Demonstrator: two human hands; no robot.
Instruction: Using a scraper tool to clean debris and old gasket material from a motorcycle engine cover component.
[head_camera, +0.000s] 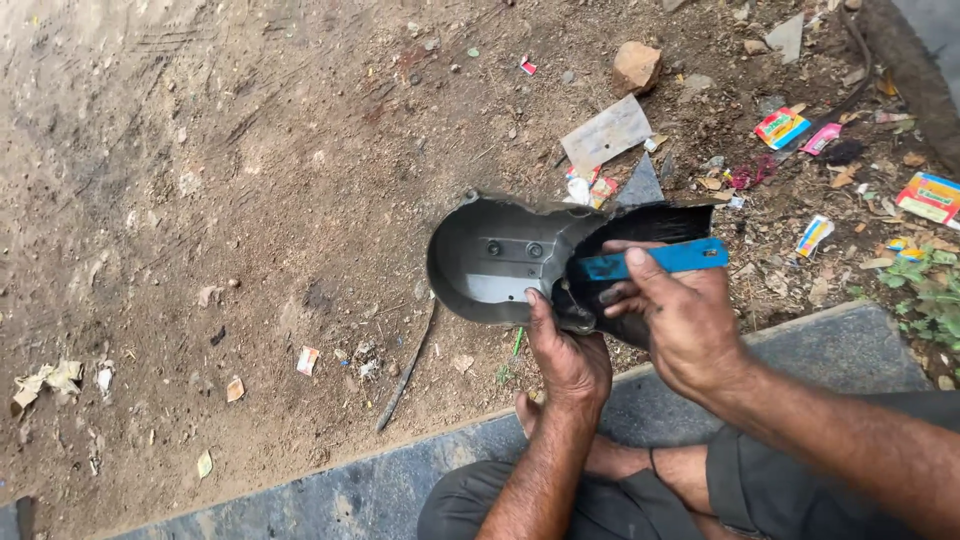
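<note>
A curved grey metal cover (490, 260), hollow side up with two bolts inside, is held over the dirt ground. My left hand (565, 355) grips its lower edge with the thumb inside the rim. My right hand (680, 320) holds a blue-handled brush (660, 258) laid across the cover's dark right end, fingers wrapped over the handle. The black bristles (650, 222) fan out above the handle. Both hands are smeared with dark grime.
Bare packed dirt lies to the left. Litter, wrappers (782, 127), a flat card (607, 132) and a stone (636, 66) are scattered at the upper right. A dark stone kerb (830, 350) runs under my knees. A thin stick (405, 375) rests below the cover.
</note>
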